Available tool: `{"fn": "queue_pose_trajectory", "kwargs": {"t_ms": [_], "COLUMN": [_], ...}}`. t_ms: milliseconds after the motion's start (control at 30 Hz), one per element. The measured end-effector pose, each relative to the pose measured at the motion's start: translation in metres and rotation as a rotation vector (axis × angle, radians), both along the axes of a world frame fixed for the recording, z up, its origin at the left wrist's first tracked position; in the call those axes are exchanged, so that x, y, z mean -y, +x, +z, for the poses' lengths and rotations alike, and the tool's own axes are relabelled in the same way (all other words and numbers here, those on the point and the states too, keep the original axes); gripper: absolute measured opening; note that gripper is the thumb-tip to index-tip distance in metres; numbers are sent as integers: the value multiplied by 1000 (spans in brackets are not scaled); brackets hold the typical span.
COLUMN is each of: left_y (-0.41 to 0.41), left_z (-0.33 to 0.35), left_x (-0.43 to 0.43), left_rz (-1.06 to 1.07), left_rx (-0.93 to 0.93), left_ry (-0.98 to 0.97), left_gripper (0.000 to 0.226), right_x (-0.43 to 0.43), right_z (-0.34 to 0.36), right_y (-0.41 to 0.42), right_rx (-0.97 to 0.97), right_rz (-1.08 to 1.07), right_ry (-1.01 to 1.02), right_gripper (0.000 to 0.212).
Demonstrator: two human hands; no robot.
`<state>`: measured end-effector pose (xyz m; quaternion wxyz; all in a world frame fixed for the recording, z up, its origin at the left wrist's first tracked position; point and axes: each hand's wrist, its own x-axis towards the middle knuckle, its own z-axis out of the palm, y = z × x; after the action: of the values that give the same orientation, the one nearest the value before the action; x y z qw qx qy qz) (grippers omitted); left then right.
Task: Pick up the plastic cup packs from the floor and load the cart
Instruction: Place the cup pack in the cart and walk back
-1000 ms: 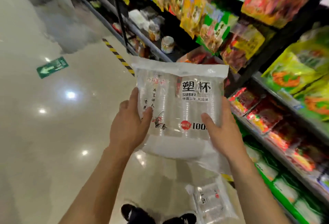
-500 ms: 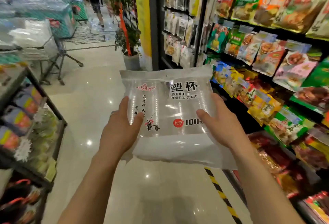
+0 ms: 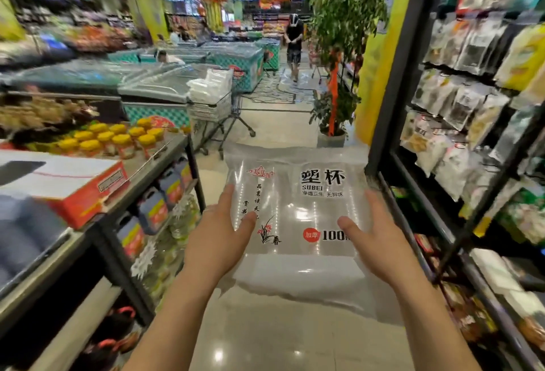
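The cart [image 3: 211, 108] has come nearer, ahead beyond the cup pack [image 3: 295, 208].

Supermarket aisle — snack racks [image 3: 472, 90] rt, chest freezers [image 3: 159, 87] & cart [image 3: 211, 108] ahead.

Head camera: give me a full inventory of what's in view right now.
cup pack: one, clear with black and red print, centre
cart: one, grey wire, aisle ahead left
stacked packs: pile, white, in cart
freezers: several, teal, behind cart
jars: many, yellow lids, left shelf top
box: one, red and white, left shelf
potted tree: one, green, aisle's right side
snack bags: many, mixed colours, right shelves
person: one, dark clothes, far down aisle
left grip: bare hand, holds pack's left side
right grip: bare hand, holds pack's right side
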<state>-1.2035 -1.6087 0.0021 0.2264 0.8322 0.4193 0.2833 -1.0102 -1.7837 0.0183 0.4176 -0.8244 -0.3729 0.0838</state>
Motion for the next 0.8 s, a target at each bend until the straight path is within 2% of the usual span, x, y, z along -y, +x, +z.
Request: {"fn": "queue_pose_trajectory", "kwargs": {"t_ms": [233, 433, 800], "left_y": [71, 115, 201], "left_z": [1, -5, -29], "left_x": [-135, -255, -553], "left_rz": [85, 154, 144], "left_rx": [31, 25, -16], "left_ry": [-6, 8, -18], "left_gripper": [71, 69, 68], "right_x": [-158, -291, -583], "right_z": [12, 6, -6], "right_y": [94, 142, 215], "right_rx": [9, 45, 67], "right_rz": [111, 172, 128], "right_ry": [-35, -45, -78], "right_gripper": [79, 75, 72]}}
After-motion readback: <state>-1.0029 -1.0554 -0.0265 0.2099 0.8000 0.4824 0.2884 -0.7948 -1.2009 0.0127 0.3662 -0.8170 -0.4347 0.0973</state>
